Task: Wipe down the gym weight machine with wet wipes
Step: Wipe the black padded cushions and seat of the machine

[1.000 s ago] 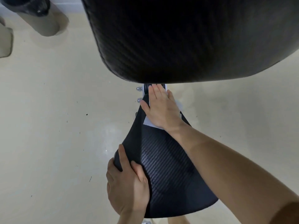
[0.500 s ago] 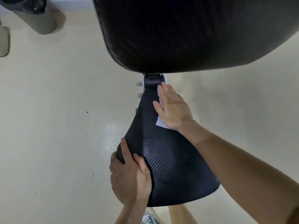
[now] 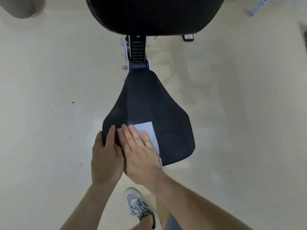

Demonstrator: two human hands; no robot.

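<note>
Head view: right hand, flat and open, now pressing wet wipe at seat pad near edge, lower centre, after sliding back from hinge end, left hand gripping pad's left rim, finishing this stroke.

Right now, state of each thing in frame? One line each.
seat pad: bare at the narrow far end, wipe on its near left part.
wet wipe: spread flat on the seat pad, partly under the right hand.
right hand: open, palm down, pressing on the wet wipe.
left hand: gripping the seat pad's near left edge.
back pad: untouched, above the seat pad.
shoe: planted on the floor.
</note>
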